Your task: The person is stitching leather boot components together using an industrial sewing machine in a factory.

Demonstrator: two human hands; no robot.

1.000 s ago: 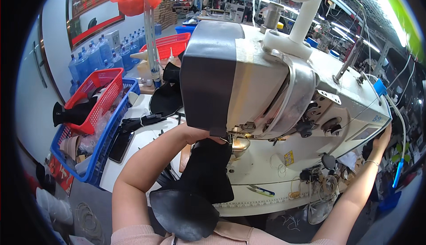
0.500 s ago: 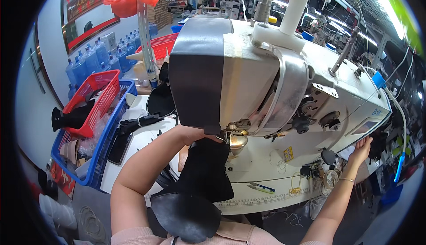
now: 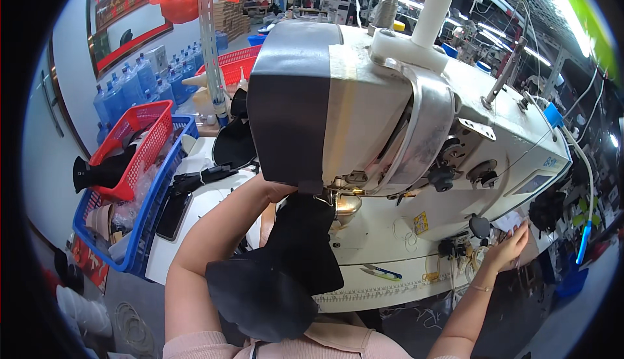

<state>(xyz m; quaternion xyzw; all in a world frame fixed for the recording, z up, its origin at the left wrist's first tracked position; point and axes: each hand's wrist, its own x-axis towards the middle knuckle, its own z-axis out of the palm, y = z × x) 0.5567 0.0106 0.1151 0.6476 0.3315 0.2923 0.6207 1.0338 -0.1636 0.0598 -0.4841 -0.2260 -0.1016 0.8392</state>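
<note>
Under the head of a cream and dark grey sewing machine hangs a black, soft workpiece. Its wide, rounded, smooth flap droops toward my lap. My left hand is at the upper edge of this black piece, beside the needle area; the machine head hides its fingers, so its grip does not show. On the far right my right hand is off the machine, below its right end, fingers stretched out and nothing seen in them. A small white sheet lies just beyond it.
Snips lie on the machine bed near its ruler edge. To the left are a phone, black pieces and a blue basket with a red basket on it. Thread lies near the bed's right side.
My right hand has come down and left, away from the machine's right end. The rounded black flap has swung a little left. My left fingers have slipped out of sight behind the machine head.
</note>
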